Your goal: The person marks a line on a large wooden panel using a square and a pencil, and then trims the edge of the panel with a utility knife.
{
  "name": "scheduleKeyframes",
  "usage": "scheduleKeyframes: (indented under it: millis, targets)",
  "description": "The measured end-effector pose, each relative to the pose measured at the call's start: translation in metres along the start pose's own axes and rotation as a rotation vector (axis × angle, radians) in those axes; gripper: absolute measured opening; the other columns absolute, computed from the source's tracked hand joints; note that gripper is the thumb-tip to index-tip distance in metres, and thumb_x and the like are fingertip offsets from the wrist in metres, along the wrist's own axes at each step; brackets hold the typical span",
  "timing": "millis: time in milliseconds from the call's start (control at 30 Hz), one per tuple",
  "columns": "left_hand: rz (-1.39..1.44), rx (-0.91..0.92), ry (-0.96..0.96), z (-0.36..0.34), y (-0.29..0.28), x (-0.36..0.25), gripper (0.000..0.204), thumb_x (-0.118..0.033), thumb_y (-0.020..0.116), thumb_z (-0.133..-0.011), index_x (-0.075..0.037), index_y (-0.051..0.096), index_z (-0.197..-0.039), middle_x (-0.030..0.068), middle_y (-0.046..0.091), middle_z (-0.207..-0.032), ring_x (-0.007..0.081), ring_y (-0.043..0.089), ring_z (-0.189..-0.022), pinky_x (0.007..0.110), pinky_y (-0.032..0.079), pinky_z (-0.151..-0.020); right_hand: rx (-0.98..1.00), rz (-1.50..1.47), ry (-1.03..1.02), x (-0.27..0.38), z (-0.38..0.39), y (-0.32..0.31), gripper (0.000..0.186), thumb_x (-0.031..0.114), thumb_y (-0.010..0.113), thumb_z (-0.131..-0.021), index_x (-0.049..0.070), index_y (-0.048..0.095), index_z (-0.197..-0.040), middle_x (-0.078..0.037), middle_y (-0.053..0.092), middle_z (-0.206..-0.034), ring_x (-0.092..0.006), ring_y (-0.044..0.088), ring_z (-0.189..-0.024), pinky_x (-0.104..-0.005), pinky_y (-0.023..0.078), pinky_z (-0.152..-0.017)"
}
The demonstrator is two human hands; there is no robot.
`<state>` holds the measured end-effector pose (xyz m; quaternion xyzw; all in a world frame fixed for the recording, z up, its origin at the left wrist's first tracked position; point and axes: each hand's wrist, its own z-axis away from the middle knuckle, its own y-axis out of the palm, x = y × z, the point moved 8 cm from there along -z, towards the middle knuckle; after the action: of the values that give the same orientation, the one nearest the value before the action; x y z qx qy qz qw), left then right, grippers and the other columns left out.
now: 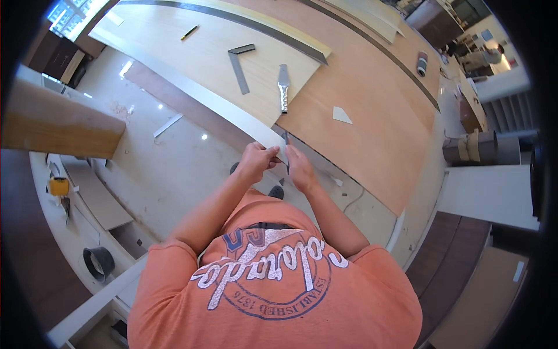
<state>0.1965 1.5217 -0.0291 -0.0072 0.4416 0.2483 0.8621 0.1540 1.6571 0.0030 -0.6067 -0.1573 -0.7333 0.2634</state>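
Note:
A long pale strip [224, 113] runs along the near edge of a light wood panel [192, 55] and ends at my hands. My left hand [257, 163] is closed, its thumb and fingers pinching the strip near that end. Right beside it, my right hand [300, 169] is closed around a narrow dark tool [286, 138], whose kind I cannot make out; it stands at the strip's end. On the panel lie a metal try square [237, 68], a flat-bladed tool with a shiny handle [283, 90] and a yellow-and-black pencil [189, 32].
A reddish-brown board [372, 134] extends to the right, bearing a small white offcut [342, 115] and a dark cylindrical container [422, 64]. A wooden post [64, 121] juts in at left. Another strip [168, 125] lies on the floor. A person [488, 57] is far right.

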Motion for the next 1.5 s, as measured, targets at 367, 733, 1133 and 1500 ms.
scheduleKeyframes:
  millis: [367,733,1133,1500]
  targets:
    - [0.053,-0.027,0.002,0.010,0.013,-0.005,0.023,-0.017,0.072,-0.095,0.004,0.064,-0.092,0.0111,0.068,-0.082,0.0159,0.065,-0.069,0.026,0.053,-0.059,-0.066,-0.136,0.132,-0.006,0.036,-0.006,0.049,0.035,0.040,-0.107,-0.004,0.053,-0.136,-0.007,0.061,-0.087,-0.0160,0.053,-0.079,-0.0330,0.046,-0.079]
    - [-0.066,-0.039,0.050,0.006,0.015,-0.005,0.022,-0.017,0.071,-0.095,0.004,0.065,-0.093,0.0097,0.069,-0.081,0.0161,0.066,-0.069,0.027,0.052,-0.058,0.023,0.218,-0.002,-0.001,0.012,-0.005,0.055,0.029,0.039,-0.107,-0.005,0.036,-0.150,-0.026,0.066,-0.115,-0.0297,0.066,-0.106,-0.0362,0.048,-0.092]
    - [-0.012,0.036,-0.024,0.013,0.015,0.000,0.023,-0.018,0.069,-0.096,0.004,0.066,-0.096,0.0089,0.068,-0.083,0.0141,0.062,-0.068,0.026,0.049,-0.057,0.085,-0.246,0.082,-0.030,0.001,-0.008,0.040,0.030,0.043,-0.108,-0.001,0.056,-0.130,-0.009,0.065,-0.110,-0.0140,0.060,-0.095,-0.0298,0.048,-0.087]
    - [-0.067,-0.004,-0.013,0.008,0.000,-0.012,0.028,-0.025,0.071,-0.096,0.001,0.062,-0.090,0.0031,0.058,-0.071,0.0106,0.050,-0.059,0.027,0.041,-0.051,0.233,-0.925,0.192,-0.028,0.013,0.011,0.039,0.032,0.042,-0.108,0.001,0.056,-0.127,-0.012,0.065,-0.117,-0.0205,0.063,-0.098,-0.0362,0.051,-0.091]
